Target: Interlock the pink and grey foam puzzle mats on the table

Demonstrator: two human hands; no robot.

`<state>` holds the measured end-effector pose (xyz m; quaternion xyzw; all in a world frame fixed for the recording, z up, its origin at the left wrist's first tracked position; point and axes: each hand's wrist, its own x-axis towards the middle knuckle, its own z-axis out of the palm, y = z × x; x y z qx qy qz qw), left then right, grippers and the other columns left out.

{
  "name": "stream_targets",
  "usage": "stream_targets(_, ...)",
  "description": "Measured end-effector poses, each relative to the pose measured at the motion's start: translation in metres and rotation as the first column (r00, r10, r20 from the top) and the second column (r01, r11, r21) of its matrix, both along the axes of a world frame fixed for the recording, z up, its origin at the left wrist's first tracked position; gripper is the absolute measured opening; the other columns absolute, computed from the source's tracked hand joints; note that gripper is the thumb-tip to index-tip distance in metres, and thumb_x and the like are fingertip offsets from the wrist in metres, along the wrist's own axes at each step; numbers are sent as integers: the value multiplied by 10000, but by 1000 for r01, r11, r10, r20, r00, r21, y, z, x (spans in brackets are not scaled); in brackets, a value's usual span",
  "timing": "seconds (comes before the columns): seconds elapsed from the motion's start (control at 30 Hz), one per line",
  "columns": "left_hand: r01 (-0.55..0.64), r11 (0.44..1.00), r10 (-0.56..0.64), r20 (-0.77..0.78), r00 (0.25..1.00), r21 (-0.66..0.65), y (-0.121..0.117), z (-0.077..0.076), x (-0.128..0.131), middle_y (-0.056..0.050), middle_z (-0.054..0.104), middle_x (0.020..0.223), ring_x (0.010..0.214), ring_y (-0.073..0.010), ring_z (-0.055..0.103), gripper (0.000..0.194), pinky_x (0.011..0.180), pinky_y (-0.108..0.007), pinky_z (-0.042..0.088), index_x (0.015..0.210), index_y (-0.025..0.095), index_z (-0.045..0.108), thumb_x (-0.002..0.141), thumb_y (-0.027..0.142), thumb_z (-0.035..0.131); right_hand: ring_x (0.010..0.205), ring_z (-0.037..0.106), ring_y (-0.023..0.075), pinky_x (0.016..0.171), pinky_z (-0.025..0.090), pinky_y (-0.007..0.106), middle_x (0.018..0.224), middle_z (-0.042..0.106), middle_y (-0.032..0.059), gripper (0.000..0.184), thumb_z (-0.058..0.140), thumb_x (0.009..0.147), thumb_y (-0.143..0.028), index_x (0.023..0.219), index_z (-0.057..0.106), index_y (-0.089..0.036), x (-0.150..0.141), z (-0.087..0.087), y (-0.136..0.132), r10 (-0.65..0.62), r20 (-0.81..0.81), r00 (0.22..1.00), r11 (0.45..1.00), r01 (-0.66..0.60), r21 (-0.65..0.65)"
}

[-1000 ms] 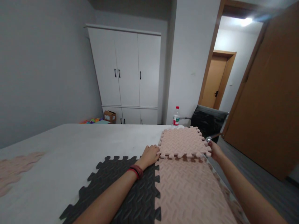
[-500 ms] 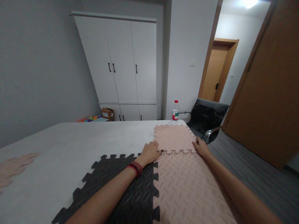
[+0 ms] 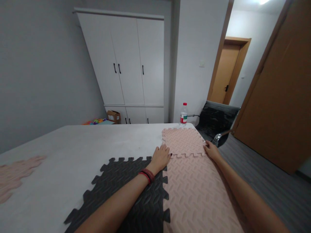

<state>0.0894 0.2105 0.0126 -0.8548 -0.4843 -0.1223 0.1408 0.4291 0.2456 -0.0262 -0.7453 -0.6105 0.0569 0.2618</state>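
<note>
The person is pressing the far pink mat tile (image 3: 183, 141) into the near pink mat tile (image 3: 194, 191) on the white table (image 3: 73, 152), left hand (image 3: 161, 157) lying flat and open at the seam's left end, right hand (image 3: 212, 151) flat at its right end, neither gripping anything. Uneven pressure could be leaving teeth unseated, and the far tile is sitting near the table's far edge. A water bottle (image 3: 183, 115) is standing beyond, contents unclear.

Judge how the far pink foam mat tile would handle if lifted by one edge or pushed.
The far pink tile looks like thin foam, so probably light and somewhat bendy. Its ridged surface suggests it would not be slippery. Its toothed edge meets the near pink tile under the left hand and right hand, so pushing may drag both.
</note>
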Motion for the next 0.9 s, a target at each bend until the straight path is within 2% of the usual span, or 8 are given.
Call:
stream_targets(0.13, -18, 1000, 19, 21, 1000, -12, -2, -1, -1, -135, 519, 1215, 1116, -274, 469, 396, 959, -501, 329, 1152, 147, 516, 891, 428, 418, 1229, 403, 297, 1010, 298, 443, 1299, 493, 178, 455, 341, 881, -261, 1293, 460, -110, -19, 14, -1, 14, 151, 988, 1000, -11, -21)
stream_targets(0.23, 28, 999, -27, 26, 999, -33, 0, 0, -1, -170, 425, 1356, 1236, -323, 374, 475, 1022, -560, 223, 1328, 187, 386, 895, 384, 378, 1325, 250, 308, 1058, 200, 486, 1423, 348, 168, 448, 350, 884, -278, 1297, 454, -141, -44, 22, 2, 86, 234, 969, 996, -75, -55)
stream_targets(0.3, 132, 988, -132, -3, 991, -80, 3, 0, 1, -82, 383, 1424, 1292, -278, 330, 493, 1062, -524, 188, 1379, 314, 308, 892, 290, 379, 1358, 187, 269, 1079, 160, 468, 1480, 265, 125, 476, 331, 899, -326, 1349, 394, -184, -65, 21, 3, 154, 256, 954, 986, -133, -96)
stream_targets(0.37, 255, 955, -264, -39, 964, -151, 9, 1, 4, 16, 409, 1418, 1292, -206, 350, 531, 1061, -423, 246, 1355, 424, 315, 877, 204, 387, 1372, 157, 246, 1085, 130, 481, 1505, 222, 92, 531, 269, 918, -432, 1403, 307, -221, -82, 15, 4, 207, 256, 944, 974, -174, -147)
stream_targets(0.43, 334, 920, -351, -51, 935, -206, 13, 1, 7, 47, 441, 1394, 1279, -173, 375, 542, 1023, -349, 309, 1329, 449, 354, 866, 169, 393, 1383, 125, 254, 1081, 84, 525, 1516, 193, 90, 621, 208, 903, -555, 1434, 238, -234, -93, 8, 2, 234, 247, 940, 962, -187, -199)
stream_targets(0.67, 310, 925, -317, 3, 948, -221, -4, 6, 21, -57, 480, 1362, 1246, -215, 427, 433, 988, -378, 366, 1319, 298, 430, 909, 245, 298, 1395, 72, 251, 1071, 43, 549, 1529, 136, 92, 790, 209, 813, -726, 1453, 175, -264, -100, 15, -9, 258, 248, 934, 933, -175, -314)
stream_targets(0.8, 232, 946, -230, 37, 972, -225, -30, 3, 34, -194, 403, 1400, 1293, -313, 358, 592, 1024, -469, 318, 1359, 119, 373, 901, 481, 277, 1381, 37, 348, 974, 3, 697, 1520, 85, 181, 808, 99, 816, -720, 1462, 131, -235, -114, 14, -20, 90, 265, 960, 951, -5, -308)
stream_targets(0.9, 183, 951, -177, 47, 983, -250, -44, 1, 41, -226, 348, 1426, 1326, -365, 290, 697, 1034, -524, 281, 1386, 108, 326, 867, 573, 301, 1375, 6, 374, 940, -13, 729, 1521, 52, 191, 829, 99, 799, -737, 1463, 116, -241, -120, 11, -28, 1, 255, 967, 941, 85, -327)
